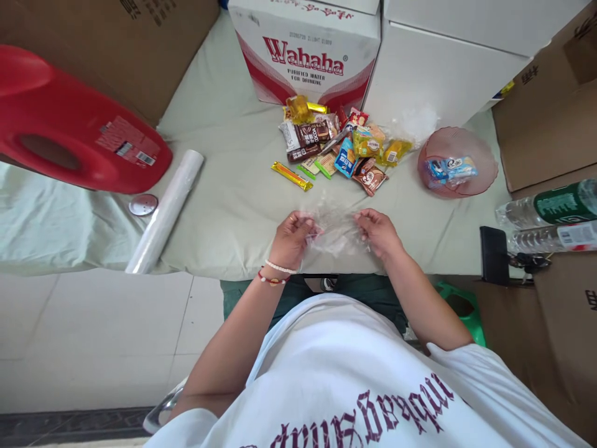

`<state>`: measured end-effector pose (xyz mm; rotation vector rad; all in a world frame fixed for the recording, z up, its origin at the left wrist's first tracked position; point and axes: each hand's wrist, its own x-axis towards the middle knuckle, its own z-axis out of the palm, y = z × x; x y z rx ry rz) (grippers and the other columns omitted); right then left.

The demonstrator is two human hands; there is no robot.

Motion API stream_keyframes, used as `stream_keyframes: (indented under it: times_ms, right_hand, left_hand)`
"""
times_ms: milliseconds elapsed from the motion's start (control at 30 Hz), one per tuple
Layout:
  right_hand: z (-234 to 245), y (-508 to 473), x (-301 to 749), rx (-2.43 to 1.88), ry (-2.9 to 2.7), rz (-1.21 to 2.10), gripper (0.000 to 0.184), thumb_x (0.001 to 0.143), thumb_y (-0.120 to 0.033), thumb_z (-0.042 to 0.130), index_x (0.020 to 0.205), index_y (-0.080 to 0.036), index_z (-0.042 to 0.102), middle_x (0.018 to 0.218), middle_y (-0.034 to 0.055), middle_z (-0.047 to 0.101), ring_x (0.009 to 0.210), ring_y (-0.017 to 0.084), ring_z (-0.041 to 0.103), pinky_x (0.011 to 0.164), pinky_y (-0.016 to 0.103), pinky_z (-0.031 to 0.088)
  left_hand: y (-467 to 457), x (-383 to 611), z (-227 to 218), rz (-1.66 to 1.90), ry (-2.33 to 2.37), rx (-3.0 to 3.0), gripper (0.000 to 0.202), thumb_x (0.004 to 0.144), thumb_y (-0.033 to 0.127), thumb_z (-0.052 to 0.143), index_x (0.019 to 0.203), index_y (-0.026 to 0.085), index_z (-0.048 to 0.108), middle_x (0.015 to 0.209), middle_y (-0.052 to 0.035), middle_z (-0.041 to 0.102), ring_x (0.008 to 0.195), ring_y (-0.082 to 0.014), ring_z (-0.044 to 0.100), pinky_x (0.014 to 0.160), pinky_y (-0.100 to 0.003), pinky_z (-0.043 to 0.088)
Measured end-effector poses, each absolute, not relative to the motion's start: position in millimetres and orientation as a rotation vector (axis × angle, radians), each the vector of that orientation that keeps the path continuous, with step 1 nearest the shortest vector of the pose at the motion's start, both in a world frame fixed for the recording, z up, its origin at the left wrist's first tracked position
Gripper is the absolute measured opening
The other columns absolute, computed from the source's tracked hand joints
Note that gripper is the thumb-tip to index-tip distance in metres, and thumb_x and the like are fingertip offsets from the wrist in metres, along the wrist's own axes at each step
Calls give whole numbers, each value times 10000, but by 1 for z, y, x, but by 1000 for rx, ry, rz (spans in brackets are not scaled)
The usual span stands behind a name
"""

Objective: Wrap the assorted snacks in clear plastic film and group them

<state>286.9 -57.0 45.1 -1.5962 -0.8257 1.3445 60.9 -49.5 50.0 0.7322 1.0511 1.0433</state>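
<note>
Pale cloth (233, 211) spreads underneath; just short of the heaped snacks (346, 158), the left hand (293, 240) and right hand (379, 233) pinch clear plastic (334, 228) spanning sideways between them.

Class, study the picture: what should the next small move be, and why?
Probably, the left hand and right hand should ease apart slightly to spread the clear plastic: each appears to pinch one side, yet the sheet between them looks rumpled. The snacks lie just beyond, on the cloth.
</note>
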Motion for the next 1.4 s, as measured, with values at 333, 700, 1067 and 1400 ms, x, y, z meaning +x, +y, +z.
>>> stream_keyframes:
  times_ms: [333,700,1067,1400]
  right_hand:
    - [43,-37,285,-1601,-790,1056,220,790,-412,706,805,-233,581,599,-74,513,441,83,389,407,237,274]
    - [51,-49,257,-1522,-559,1103,239,758,-405,730,817,-237,570,590,-85,504,421,80,385,371,225,215]
    - [35,-55,286,-1641,-760,1001,263,809,-480,686,855,-256,557,611,-77,518,448,111,427,428,252,301]
    - [23,-73,275,-1823,-1358,527,264,987,-468,540,963,-234,658,779,9,672,705,197,593,731,324,471]
  left_hand:
    - [-25,-19,59,842,1574,750,151,780,176,756,821,164,611,582,47,594,515,-92,576,492,-198,377]
    - [-80,61,57,621,1484,835,561,695,736,777,775,201,627,597,30,553,556,-132,533,475,-251,308]
    - [-83,31,69,759,1250,368,436,552,327,919,785,196,574,734,19,623,671,-134,659,545,-226,529]
    - [-99,-25,97,1023,2125,1202,308,682,246,776,937,220,605,956,-36,607,836,-193,592,737,-361,519]
